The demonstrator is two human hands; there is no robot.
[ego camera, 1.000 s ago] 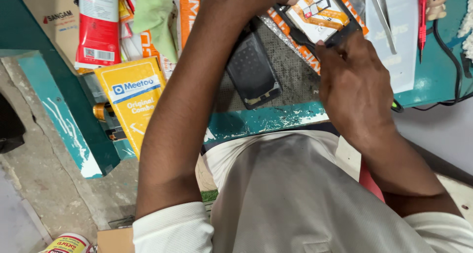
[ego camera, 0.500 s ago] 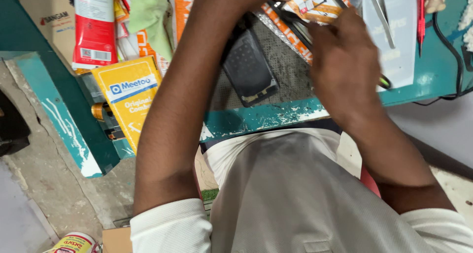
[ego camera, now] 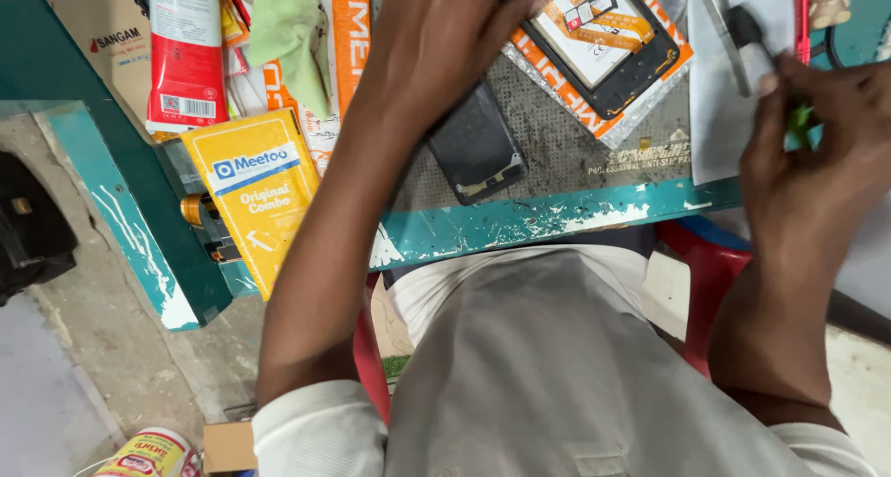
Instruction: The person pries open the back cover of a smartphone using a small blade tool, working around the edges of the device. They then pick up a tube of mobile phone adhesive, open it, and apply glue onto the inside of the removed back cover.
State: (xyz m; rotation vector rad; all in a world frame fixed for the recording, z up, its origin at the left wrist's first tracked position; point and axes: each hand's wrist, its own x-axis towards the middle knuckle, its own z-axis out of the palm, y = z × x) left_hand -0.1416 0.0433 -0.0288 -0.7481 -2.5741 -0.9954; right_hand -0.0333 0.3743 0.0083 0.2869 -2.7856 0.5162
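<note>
Two hands: both over the grey mat (ego camera: pixel 557 152)
Left hand (ego camera: pixel 445 41): rests at the corner of the opened phone (ego camera: pixel 603 41); whether it grips, I cannot tell
Right hand (ego camera: pixel 817 152): fingertips pinched together on a small green piece (ego camera: pixel 796 124), just beside the white paper (ego camera: pixel 719 115)
Dark panel (ego camera: pixel 475 152): lies loose between the arms, untouched

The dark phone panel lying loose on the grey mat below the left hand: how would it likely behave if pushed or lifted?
The dark phone panel looks thin and flat, so it would probably slide across the grey mat rather than roll or tip. It seems light and stiff, and likely fragile if bent. It lies close to the teal table edge, so a push that way might drop it.
</note>
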